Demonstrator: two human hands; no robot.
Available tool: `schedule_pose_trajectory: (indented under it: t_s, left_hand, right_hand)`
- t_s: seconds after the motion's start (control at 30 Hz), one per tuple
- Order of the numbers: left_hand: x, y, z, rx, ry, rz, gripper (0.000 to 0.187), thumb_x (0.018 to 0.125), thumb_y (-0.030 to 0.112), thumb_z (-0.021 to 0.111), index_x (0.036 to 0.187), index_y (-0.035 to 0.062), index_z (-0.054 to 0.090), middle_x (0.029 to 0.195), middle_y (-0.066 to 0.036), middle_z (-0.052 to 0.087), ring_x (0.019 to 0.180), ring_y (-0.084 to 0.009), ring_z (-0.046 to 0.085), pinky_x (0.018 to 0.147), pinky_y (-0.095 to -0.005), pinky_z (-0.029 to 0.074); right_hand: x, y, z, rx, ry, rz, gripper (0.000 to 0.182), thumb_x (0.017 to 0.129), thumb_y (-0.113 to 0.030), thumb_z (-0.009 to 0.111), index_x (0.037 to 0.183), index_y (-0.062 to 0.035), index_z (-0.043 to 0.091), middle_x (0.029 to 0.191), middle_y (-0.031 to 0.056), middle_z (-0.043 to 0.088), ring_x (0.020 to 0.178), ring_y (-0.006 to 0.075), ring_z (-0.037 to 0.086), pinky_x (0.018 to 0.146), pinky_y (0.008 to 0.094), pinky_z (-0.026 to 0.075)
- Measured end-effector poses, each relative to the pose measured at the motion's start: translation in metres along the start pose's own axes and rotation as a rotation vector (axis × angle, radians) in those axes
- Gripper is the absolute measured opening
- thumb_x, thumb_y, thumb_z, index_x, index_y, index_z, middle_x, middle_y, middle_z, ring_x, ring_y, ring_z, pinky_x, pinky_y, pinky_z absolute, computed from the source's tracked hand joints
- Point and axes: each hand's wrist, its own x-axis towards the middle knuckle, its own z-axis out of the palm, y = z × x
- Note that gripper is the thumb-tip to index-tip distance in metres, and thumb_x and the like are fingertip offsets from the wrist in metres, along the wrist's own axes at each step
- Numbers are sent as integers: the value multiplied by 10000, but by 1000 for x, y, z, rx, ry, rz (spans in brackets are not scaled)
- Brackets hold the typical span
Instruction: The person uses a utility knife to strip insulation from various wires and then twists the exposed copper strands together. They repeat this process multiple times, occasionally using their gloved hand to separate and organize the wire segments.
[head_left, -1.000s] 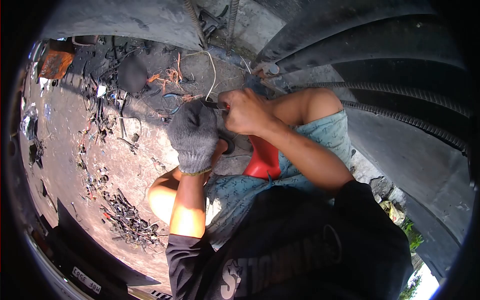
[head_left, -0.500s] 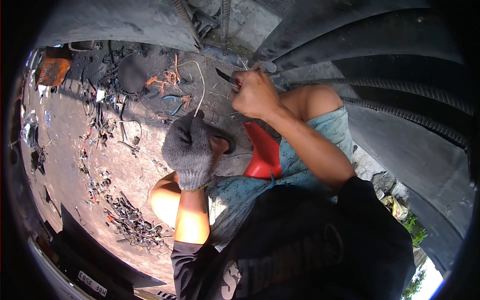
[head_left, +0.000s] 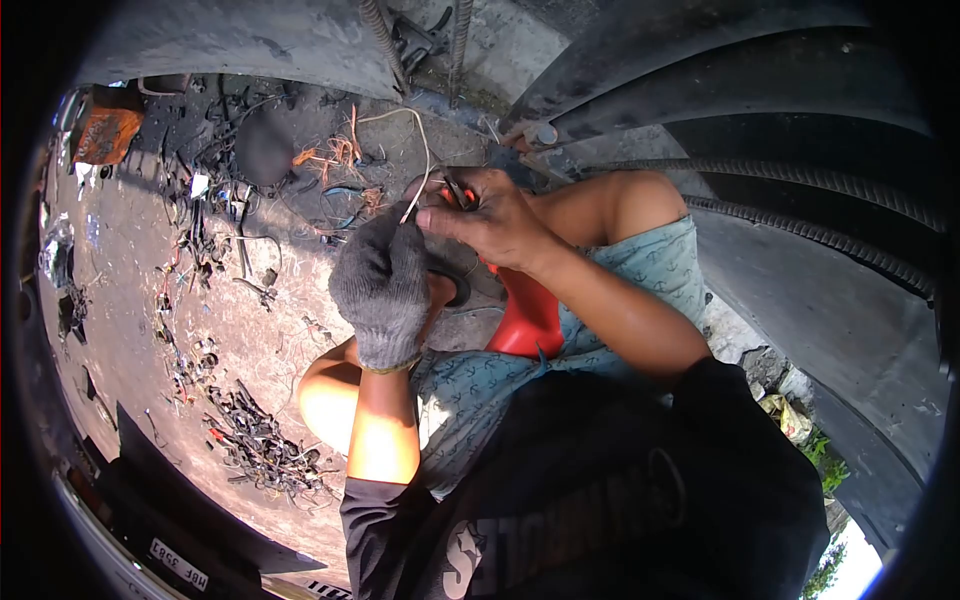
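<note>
My left hand [head_left: 378, 285], in a grey knitted glove, is closed on the end of a thin white wire [head_left: 427, 145]. From the glove the wire loops up and over toward the orange wire scraps on the ground. My bare right hand [head_left: 492, 222] grips a knife [head_left: 462, 195] with red and black parts, right beside the gloved fingertips. Its thumb lies against the wire, and the blade is mostly hard to make out. Below the right hand, a red plastic piece [head_left: 528, 315] rests between my legs.
Orange wire scraps [head_left: 340, 148] and dark cable bits lie on the ground ahead. A heap of cut black pieces [head_left: 265, 445] is at lower left. Large dark curved panels [head_left: 720, 90] and ribbed steel bars [head_left: 800, 175] stand close on the right. A rusty block [head_left: 108, 135] sits at far left.
My right hand has moved left and down with the knife, from apart to beside the left glove at the wire. My left hand stays nearly in place, still holding the wire.
</note>
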Motion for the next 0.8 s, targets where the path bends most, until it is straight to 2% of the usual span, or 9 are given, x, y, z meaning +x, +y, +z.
schedule_pose_trajectory:
  t_s: [0.13,0.2,0.23,0.3,0.5,0.63,0.67,0.7,0.8]
  left_hand:
    - [2,4,-4,-18,-115,-117,220,872,122,603,1040,14,696,766,-132,670,665,-226,641,634,-332,492]
    - [2,-2,-2,22,-166,-82,236,947,157,560,1053,-32,653,744,-55,654,627,-78,580,527,-222,470]
    - [2,2,-1,22,-167,-83,236,947,157,560,1053,-32,653,744,-55,654,627,-78,580,527,-222,470]
    - [1,13,1,-39,-173,-221,198,906,157,548,952,0,660,694,-131,618,616,-259,605,602,-360,465]
    - [5,20,-4,15,-244,-192,190,908,166,544,848,2,620,664,-147,575,588,-284,569,579,-377,441]
    - [4,4,-2,-2,-215,-106,138,855,133,575,798,9,593,667,-143,559,598,-298,560,578,-377,432]
    - [5,-4,-2,2,-241,12,151,869,110,555,766,3,582,641,-97,542,573,-207,521,533,-336,409]
    - [7,-9,-5,7,-267,130,177,884,87,535,734,-2,570,614,-51,525,548,-115,482,488,-295,385]
    - [16,-17,-13,228,-202,299,227,886,105,517,675,20,514,590,-25,470,552,-131,481,469,-304,365]
  right_hand:
    - [4,4,-1,87,27,-2,138,846,-118,702,930,-11,679,783,-19,627,732,51,534,667,228,455]
    - [4,7,-2,74,43,-8,128,847,-115,702,918,-10,682,776,-14,627,732,50,534,668,229,455]
    - [4,5,-2,62,41,22,119,849,-111,700,908,-10,682,773,-13,628,731,48,534,665,228,454]
    - [3,4,-1,50,38,52,109,851,-108,698,898,-10,683,769,-13,629,730,46,534,663,228,453]
    - [3,4,3,19,82,-16,104,767,-118,698,818,-29,688,688,44,639,669,72,559,630,273,460]
    - [4,8,0,-289,54,-164,141,690,-119,691,779,-22,642,662,121,607,649,244,619,604,352,476]
    - [3,5,0,-450,80,-250,153,665,-119,688,768,-24,627,665,150,603,661,321,631,603,385,483]
    - [2,3,-1,-448,78,-251,153,665,-119,688,768,-24,627,665,150,603,661,321,631,603,385,483]
    - [2,3,-1,-509,162,-109,165,658,-124,676,775,-25,616,701,186,611,711,406,610,613,438,483]
